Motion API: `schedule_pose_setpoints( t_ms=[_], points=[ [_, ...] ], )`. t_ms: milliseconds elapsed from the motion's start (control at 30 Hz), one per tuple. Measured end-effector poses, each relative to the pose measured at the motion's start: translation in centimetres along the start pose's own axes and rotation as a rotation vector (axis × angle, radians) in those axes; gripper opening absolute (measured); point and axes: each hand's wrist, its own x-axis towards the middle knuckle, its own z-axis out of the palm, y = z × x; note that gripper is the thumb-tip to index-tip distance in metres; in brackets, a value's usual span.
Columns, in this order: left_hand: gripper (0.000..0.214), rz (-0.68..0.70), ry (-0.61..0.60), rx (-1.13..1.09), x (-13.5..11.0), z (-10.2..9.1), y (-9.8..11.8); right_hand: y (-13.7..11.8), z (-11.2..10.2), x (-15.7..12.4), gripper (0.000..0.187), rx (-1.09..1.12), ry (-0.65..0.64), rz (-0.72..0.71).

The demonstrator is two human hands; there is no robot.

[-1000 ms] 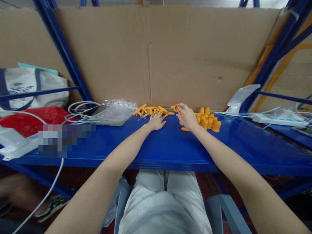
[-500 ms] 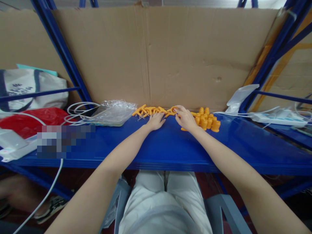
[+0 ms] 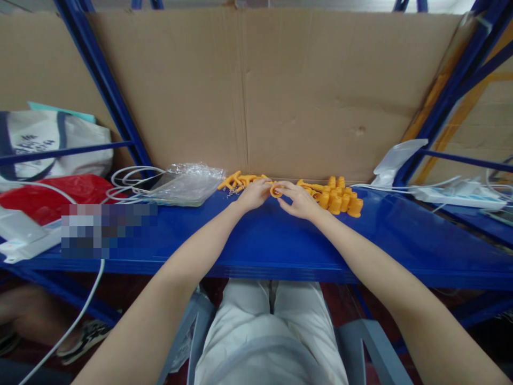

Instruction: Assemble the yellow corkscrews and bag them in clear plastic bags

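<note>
My right hand (image 3: 300, 201) holds a hollow orange plastic cup (image 3: 274, 192) by its right side, with the round opening facing me. Close by on the left, my left hand (image 3: 254, 194) has its fingers curled near the cup; what they grip is hidden. Behind and left of it lie branched orange plastic pieces (image 3: 233, 182) with thin metal chains (image 3: 231, 192). To the right of my right hand, several orange cups (image 3: 335, 202) stand in a cluster. A longer orange piece (image 3: 310, 185) lies behind my right hand.
A clear plastic bag (image 3: 188, 184) lies on the blue table (image 3: 280, 246), left of the orange pieces. White cables (image 3: 120, 179), a red bag (image 3: 60, 198) and a power strip (image 3: 457, 195) lie towards the sides. Cardboard (image 3: 300, 96) stands along the back.
My right hand has moved left and slightly nearer with the orange cup. My left hand has gone from lying flat over the branched pieces to curled fingers beside the cup.
</note>
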Motion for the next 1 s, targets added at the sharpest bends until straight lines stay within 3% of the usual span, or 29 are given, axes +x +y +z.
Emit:
schedule_pose_setpoints(
  t_ms=[167,433,567,633,800,1000],
  points=[
    [0.017,-0.01,0.024,0.073,0.0,-0.9,0.8,1.5,-0.2,0.0,0.028,0.066,0.119,0.146],
    [0.02,-0.025,-0.015,0.101,0.2,-0.8,2.2,3.7,0.3,-0.1,0.025,0.132,0.26,0.373],
    [0.022,-0.002,0.024,0.105,0.1,-0.7,1.7,4.1,1.0,0.0,0.021,0.33,0.326,0.54],
    [0.024,0.025,0.048,0.111,0.1,-0.7,1.5,4.1,1.1,0.1,0.025,0.497,0.299,0.626],
    [0.025,0.058,0.065,0.132,0.0,-0.7,1.4,3.6,0.4,0.0,0.025,0.764,0.029,0.788],
    [0.024,0.077,0.074,0.115,0.1,-0.5,1.2,4.1,0.3,-0.4,0.024,0.802,0.029,0.675]
  ],
)
